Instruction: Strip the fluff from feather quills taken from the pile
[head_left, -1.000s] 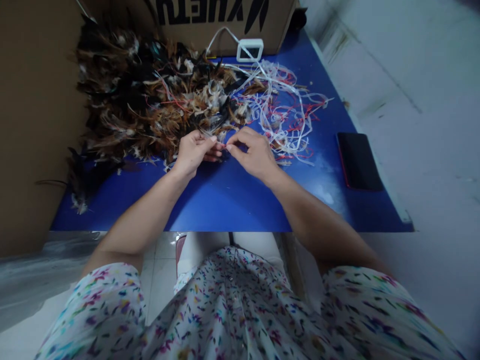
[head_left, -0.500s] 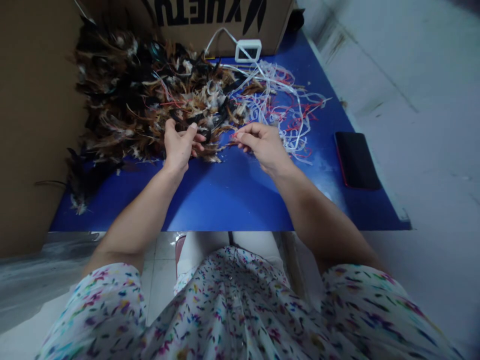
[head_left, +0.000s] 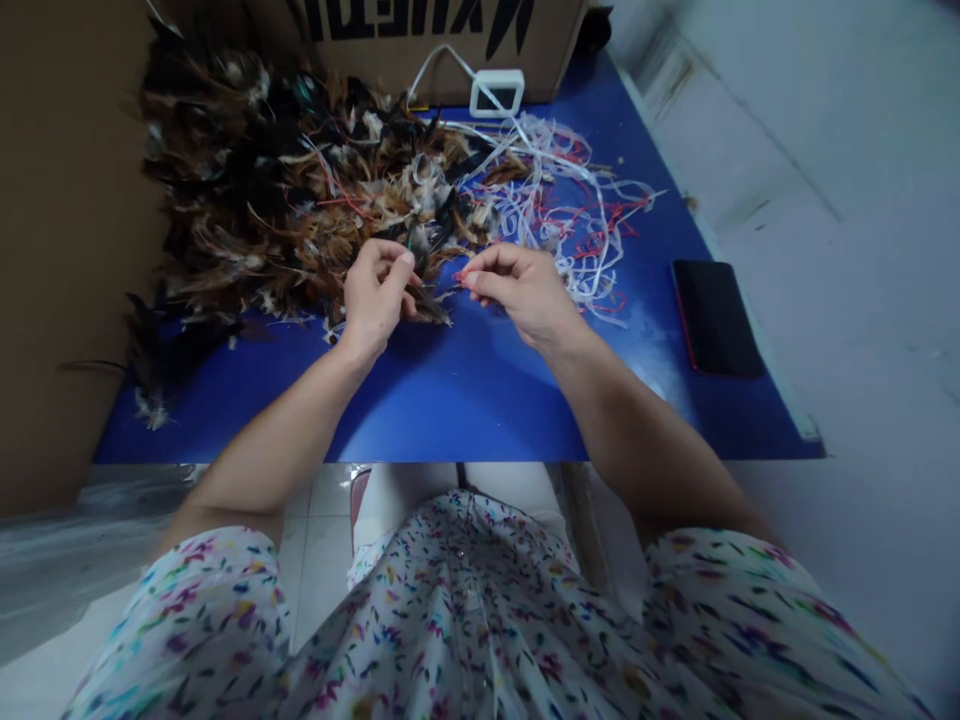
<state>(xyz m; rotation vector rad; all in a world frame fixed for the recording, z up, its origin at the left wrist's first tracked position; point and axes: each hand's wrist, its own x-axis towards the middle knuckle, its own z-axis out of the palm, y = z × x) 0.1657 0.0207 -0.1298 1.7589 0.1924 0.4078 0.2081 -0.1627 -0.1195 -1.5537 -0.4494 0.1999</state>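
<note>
My left hand point(head_left: 381, 290) is closed at the front of the feather pile, thumb against the index finger. A dark brown tuft of feathers point(head_left: 432, 306) sticks out to the right from beneath its fingers. Just across from it, my right hand point(head_left: 517, 285) pinches a bit of red string point(head_left: 462, 276) between thumb and fingertips. The fingertips of both hands are a short gap apart. Brown, black and white feathers point(head_left: 300, 230) lie heaped behind and to the left of my left hand.
Tangled white ribbon and red string point(head_left: 577, 200) lie beyond my right hand. A small white device with a dark screen point(head_left: 496, 92) stands before a printed cardboard box point(head_left: 442, 55). A black phone point(head_left: 718, 318) rests on the blue table point(head_left: 465, 410) at right. Brown cardboard point(head_left: 52, 250) rises at left.
My left hand has moved slightly right, and its spread thumb and fingers have come together. The right hand keeps its pinch, the red string now showing farther left at its fingertips.
</note>
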